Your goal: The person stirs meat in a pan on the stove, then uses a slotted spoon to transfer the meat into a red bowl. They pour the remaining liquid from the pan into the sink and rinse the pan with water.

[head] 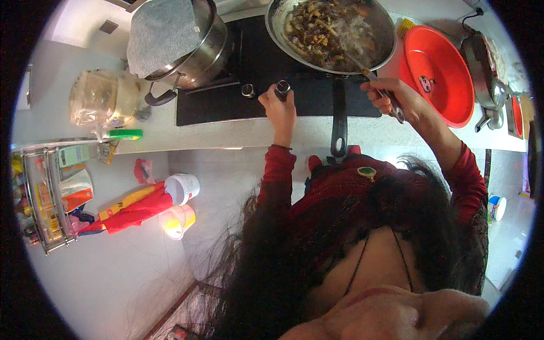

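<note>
My left hand (279, 112) grips a round control knob (282, 86) at the front of the black cooktop (306, 102). A second knob (248, 90) sits just left of it. In my right hand (397, 95) is the metal handle of a cooking utensil (371, 75), probably a spatula. Its lower end disappears into chopped, browned food (314, 32) in a wide frying pan (278, 42). Steam seems to blur the food's right side. The pan's black handle (339, 110) points towards me, past the counter edge.
Left of the pan stands a steel pot (204, 63) with a grey cloth (163, 38) over its top. A red basin (446, 80) and a metal kettle (488, 91) are on the right. A wire rack (49, 199) hangs at left, below the counter (238, 131).
</note>
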